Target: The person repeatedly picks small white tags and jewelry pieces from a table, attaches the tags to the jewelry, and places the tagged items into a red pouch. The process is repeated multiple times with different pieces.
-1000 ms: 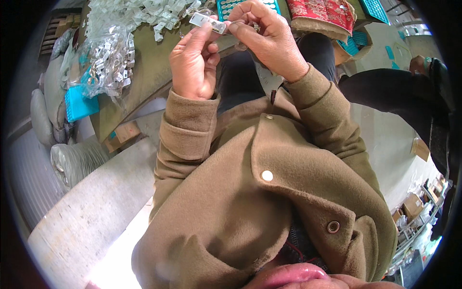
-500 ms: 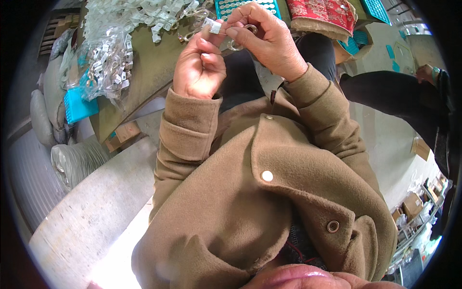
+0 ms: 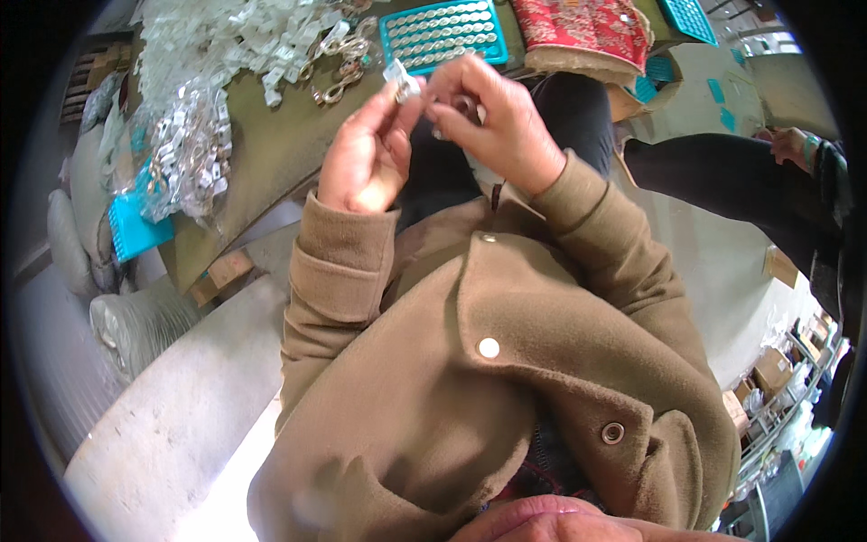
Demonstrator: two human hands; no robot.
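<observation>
At the fingertips, a small white glossy tag (image 3: 400, 83) is pinched between the thumb and forefinger of the left hand (image 3: 368, 154), above the near edge of the table. That hand is raised with its palm turned toward the right, its other fingers bent inward. The right hand (image 3: 497, 122) faces it, back outward and wrist angled in from the right; its thumb and forefinger curve toward each other, their tips just beside the tag. Whether they grip a thin piece cannot be told, as the fingers hide it. Both elbows are bent, the forearms in thick brown cloth sleeves (image 3: 336, 271) rising before the body.

Just beyond the hands stands a teal rectangular plastic tray (image 3: 503, 56) holding rows of pale round pieces. Left of it lie looped gold-coloured strands (image 3: 339, 88), touching a broad heap of white tags (image 3: 212, 45). Nearer the left edge of the olive-brown table (image 3: 280, 149) sits a clear plastic bag (image 3: 190, 149) of tagged pieces, beside a teal plastic tray with a ridged side (image 3: 138, 228). Right of the rows lies a red floral cloth pad (image 3: 582, 34). Farther right, well apart, shows another person's hand (image 3: 788, 146).
</observation>
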